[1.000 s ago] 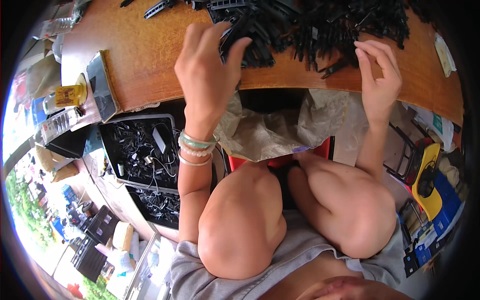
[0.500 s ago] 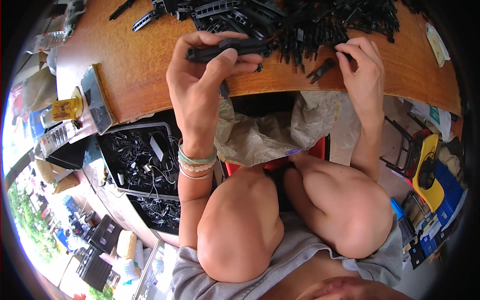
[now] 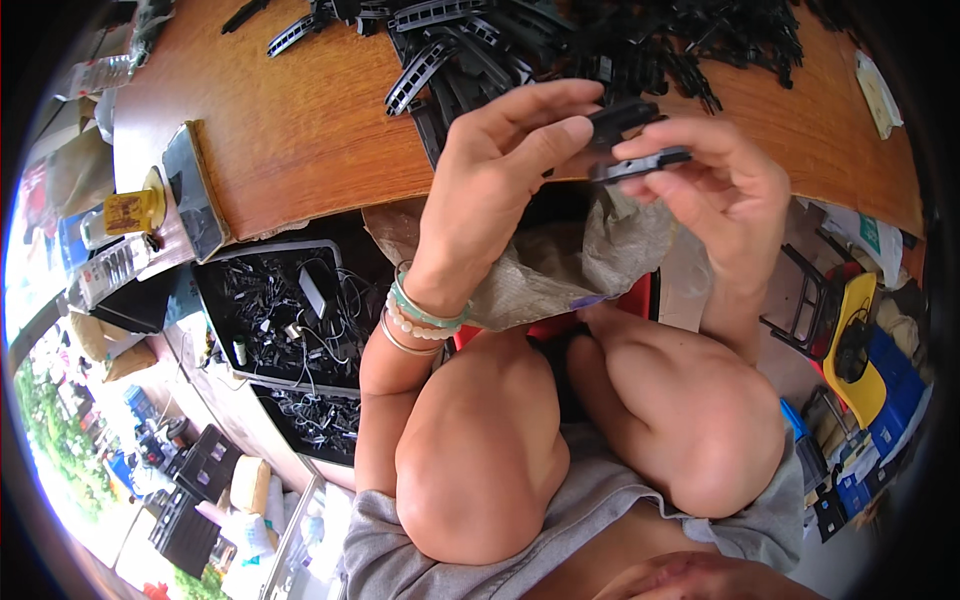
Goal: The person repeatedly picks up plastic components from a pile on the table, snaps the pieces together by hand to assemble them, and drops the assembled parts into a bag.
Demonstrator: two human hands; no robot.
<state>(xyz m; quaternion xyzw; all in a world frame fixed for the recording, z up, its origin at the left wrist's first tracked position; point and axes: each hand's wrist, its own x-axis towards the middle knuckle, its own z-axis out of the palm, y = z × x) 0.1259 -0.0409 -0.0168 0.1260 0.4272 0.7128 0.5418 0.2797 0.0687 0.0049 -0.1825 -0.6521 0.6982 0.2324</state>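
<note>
My left hand (image 3: 490, 185), with bracelets at the wrist, is closed on a long black plastic part (image 3: 622, 118), slightly blurred. Its fingers hide the near end of that part. Close on the right, my right hand (image 3: 725, 185) pinches a small black plastic piece (image 3: 655, 163) just below the long part. Whether the two pieces touch, I cannot tell. Both hands are over the front edge of the wooden table (image 3: 300, 130). Beyond them lie a pile of long slotted black parts (image 3: 425, 70) and a heap of smaller black parts (image 3: 740, 45).
An open woven sack (image 3: 535, 285) hangs below the table edge, above my knees. Black bins (image 3: 275, 320) of parts and cables stand at the left. A dark flat board (image 3: 192, 190) lies on the table's left side. At the right is a yellow chair (image 3: 860, 370).
My left hand has moved right with the long part, baring more of the slotted pile. My right hand has come down and turned toward it, now showing a small black piece.
</note>
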